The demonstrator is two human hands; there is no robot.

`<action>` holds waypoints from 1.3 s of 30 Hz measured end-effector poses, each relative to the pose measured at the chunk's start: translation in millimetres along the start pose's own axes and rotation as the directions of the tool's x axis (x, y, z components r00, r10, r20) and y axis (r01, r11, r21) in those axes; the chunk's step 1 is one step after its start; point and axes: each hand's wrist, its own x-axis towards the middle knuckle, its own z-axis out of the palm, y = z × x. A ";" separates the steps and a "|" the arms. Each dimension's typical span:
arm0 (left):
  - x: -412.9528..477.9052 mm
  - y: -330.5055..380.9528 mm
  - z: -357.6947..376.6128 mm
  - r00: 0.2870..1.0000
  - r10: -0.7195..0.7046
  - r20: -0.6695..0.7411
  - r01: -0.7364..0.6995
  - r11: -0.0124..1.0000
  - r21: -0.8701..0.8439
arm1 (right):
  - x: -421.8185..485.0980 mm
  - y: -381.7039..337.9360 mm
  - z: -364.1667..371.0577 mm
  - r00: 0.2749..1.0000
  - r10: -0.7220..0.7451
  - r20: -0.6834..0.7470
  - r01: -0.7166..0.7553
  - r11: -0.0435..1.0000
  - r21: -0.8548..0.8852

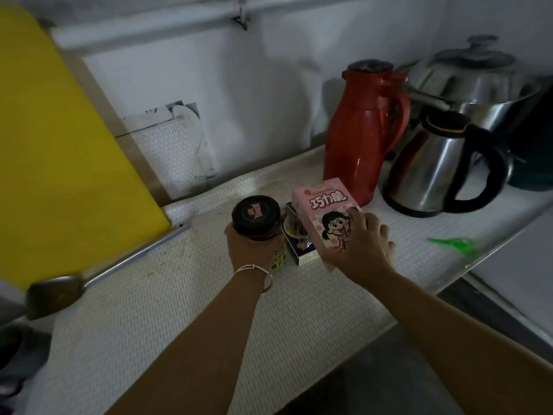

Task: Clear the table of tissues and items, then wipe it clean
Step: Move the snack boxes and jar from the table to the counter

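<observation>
Left hand (250,250), fingers curled round a dark-lidded jar (256,218), holds it upright over the white patterned mat (179,310). Right hand (363,250) grips the near end of a pink snack box (323,214) with a cartoon girl on it, tilted up. Tucked between jar and box lies a small blue-and-yellow carton (302,250). Just beyond the pink box stands a red thermos jug (363,136), a steel kettle (431,166) to its right and a big steel pot (478,85) further back. A green plastic piece (454,245) lies near the right edge. On the far left are a yellow board (59,130) and a metal spatula (57,295).
</observation>
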 end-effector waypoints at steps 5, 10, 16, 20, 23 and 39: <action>10.9 -9.7 15.7 1.000 -0.008 -0.002 0.008 1.000 0.010 | 14.5 10.0 -2.0 0.999 -0.043 0.017 0.043 0.999 0.026; 17.4 -11.5 22.6 1.000 0.005 0.011 -0.005 1.000 -0.004 | 19.8 17.0 -1.8 0.996 -0.078 0.042 0.077 0.996 0.038; 16.7 -7.2 19.5 0.997 -0.041 0.063 0.039 0.999 0.034 | 15.3 20.3 -9.0 0.984 -0.157 0.079 0.156 0.988 0.018; 11.3 1.6 12.4 0.986 -0.162 -0.048 0.169 0.966 0.195 | 10.7 22.9 -21.5 0.976 -0.204 0.083 0.205 0.979 -0.007; 0.5 5.7 4.2 0.961 -0.088 -0.263 0.161 0.949 0.271 | 4.4 27.3 -30.6 0.956 -0.268 0.117 0.277 0.959 -0.066; -32.7 -20.1 -10.4 0.953 0.019 0.302 -0.163 0.874 0.458 | -23.3 13.3 9.7 0.680 -0.438 0.588 0.696 0.636 -0.333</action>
